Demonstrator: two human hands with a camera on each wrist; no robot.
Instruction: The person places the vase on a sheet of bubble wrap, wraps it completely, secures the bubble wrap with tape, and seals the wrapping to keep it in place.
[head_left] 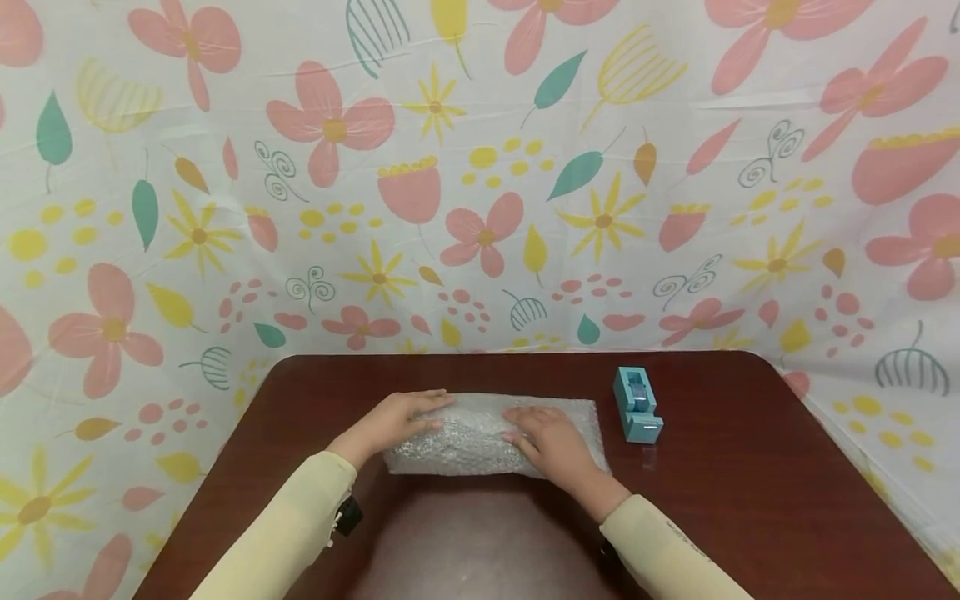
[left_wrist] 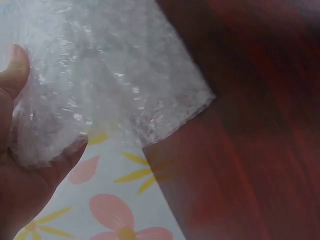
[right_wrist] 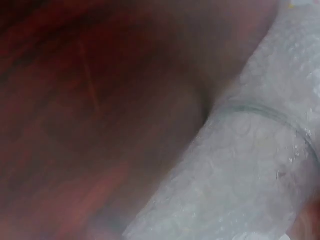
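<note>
A bundle of clear bubble wrap (head_left: 472, 437) lies crosswise on the table in the head view. My left hand (head_left: 393, 423) holds its left end. In the left wrist view, the bubble wrap (left_wrist: 115, 65) sits between the thumb and the rest of the left hand (left_wrist: 25, 190), whose fingers are mostly hidden. My right hand (head_left: 558, 446) rests on top of the bundle, right of its middle, fingers laid across the plastic. The right wrist view shows bubble wrap (right_wrist: 235, 170) with a thin greenish curved line over it; only a blurred bit of the right hand shows there.
A light-blue tape dispenser (head_left: 637, 406) with a roll in it stands to the right of the bundle. Below it, a small clear piece (head_left: 649, 458) lies on the dark red-brown table (head_left: 750, 467). A flower-printed cloth (head_left: 480, 167) hangs behind and at both sides.
</note>
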